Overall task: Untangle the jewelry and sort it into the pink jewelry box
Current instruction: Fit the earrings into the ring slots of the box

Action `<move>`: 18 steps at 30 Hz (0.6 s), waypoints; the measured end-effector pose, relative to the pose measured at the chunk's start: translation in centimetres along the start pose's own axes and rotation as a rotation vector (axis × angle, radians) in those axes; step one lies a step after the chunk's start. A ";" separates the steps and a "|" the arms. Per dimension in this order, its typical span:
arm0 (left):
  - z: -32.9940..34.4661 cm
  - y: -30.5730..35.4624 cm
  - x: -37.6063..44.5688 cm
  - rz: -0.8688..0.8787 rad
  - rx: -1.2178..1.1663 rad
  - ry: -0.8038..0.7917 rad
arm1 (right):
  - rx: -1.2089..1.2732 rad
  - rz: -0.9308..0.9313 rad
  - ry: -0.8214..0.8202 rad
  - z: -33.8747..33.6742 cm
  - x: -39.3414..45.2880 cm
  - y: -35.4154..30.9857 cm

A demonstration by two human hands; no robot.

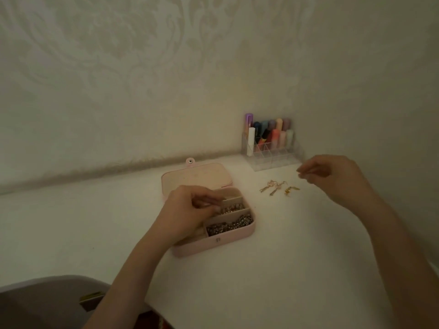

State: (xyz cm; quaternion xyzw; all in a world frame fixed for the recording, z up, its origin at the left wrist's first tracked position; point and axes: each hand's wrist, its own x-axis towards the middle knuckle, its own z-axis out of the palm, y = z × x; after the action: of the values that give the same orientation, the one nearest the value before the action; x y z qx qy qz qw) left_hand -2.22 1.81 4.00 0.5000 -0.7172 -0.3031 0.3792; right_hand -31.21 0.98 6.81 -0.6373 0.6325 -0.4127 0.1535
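Note:
The pink jewelry box (215, 244) lies open on the white table, its lid (197, 178) flat behind it. A silvery chain (229, 225) fills the front compartment and small gold and pink pieces (234, 208) sit in the middle one. My left hand (190, 207) is over the box's left side, fingers curled, fingertips down at the middle compartment; what they hold is hidden. Three gold earrings (279, 187) lie on the table to the right of the box. My right hand (332, 176) hovers above and right of them, fingertips pinched together, perhaps on something tiny.
A clear organiser (273, 155) with coloured tubes stands in the back right corner against the wall. The table's front edge curves at lower left, where a grey chair (47, 302) sits. Patterned wall runs behind and to the right.

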 end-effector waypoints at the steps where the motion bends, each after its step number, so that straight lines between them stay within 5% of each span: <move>1: -0.3 -0.1 0.6 -0.001 -0.013 0.036 | -0.041 0.015 0.054 0.0 0.2 0.9; 6: -2.3 -2.7 4.7 -0.077 0.110 0.325 | -0.143 -0.009 0.002 3.6 1.0 2.8; 18: -2.2 -6.2 6.3 -0.135 0.136 0.369 | -0.519 0.043 -0.073 7.7 3.6 1.0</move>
State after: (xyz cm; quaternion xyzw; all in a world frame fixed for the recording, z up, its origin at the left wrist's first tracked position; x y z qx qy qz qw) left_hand 1.29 -6.18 1.65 0.6185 -0.6192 -0.1823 0.4482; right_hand -26.87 -5.06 2.60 -0.6563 0.7245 -0.2102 0.0162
